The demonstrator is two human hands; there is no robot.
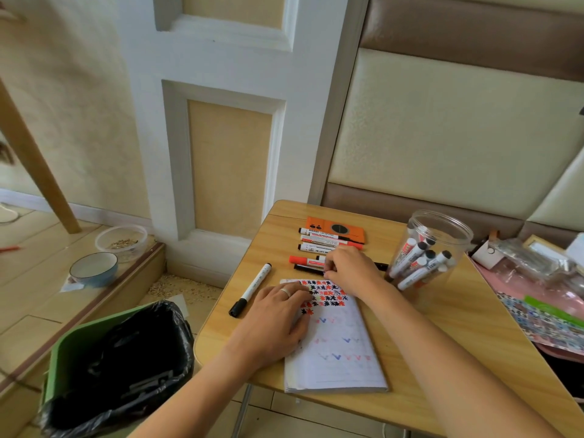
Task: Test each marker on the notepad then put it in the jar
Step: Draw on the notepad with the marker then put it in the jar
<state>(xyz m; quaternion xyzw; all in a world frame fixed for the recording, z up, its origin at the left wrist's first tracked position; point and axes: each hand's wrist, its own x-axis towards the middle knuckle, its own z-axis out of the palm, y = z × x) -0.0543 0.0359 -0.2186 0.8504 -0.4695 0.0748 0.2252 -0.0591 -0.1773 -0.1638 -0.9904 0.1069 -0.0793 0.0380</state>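
Observation:
A white notepad (338,352) lies on the wooden table (442,327), its top covered in red and black test marks. My left hand (275,320) rests flat on the pad's left side, fingers spread. My right hand (347,268) is over the row of markers beyond the pad, fingertips closing on a black marker (308,268) beside a red-capped one (301,260). More markers (319,240) lie further back. A single black-capped white marker (252,289) lies left of the pad. The clear plastic jar (426,248) at the right holds several markers.
An orange flat case (335,227) lies behind the markers. A green bin with a black liner (117,358) stands left of the table. Two bowls (94,268) sit on the floor step. Clutter in plastic (537,279) borders the table's right edge.

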